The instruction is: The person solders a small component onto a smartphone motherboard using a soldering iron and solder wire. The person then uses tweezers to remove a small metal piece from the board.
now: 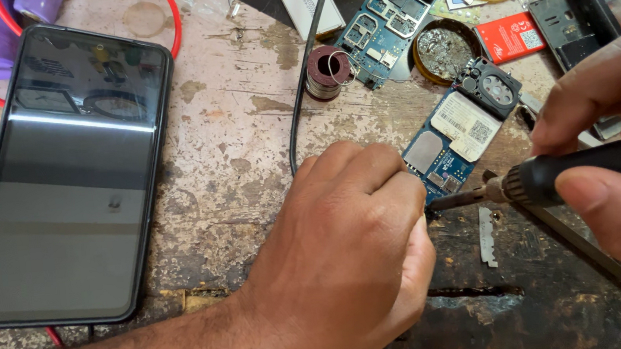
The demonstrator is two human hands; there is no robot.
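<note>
Head view: the right hand point(615, 148) is wrapped around the black handle of one soldering iron point(550, 176), whose metal tip lies across the lower end of a blue circuit board point(460, 135) near the middle of the worn wooden bench point(246, 128). The left hand point(350, 246) is curled into a loose fist just left of that board, fingertips pressed at the board's lower edge; whether it pinches anything there cannot be told.

Two blue circuit boards show in all: the second board point(387, 22) lies above and to the left of the first. Beside that one sits one spool of solder wire point(328, 72), and between the two boards one round tin of solder scraps point(443, 52). One red battery point(510, 37) lies above and to the right of the worked board. One large dark smartphone point(67, 173) lies face up, well apart to its left. One small blade point(487, 238) rests just below the iron's tip.
</note>
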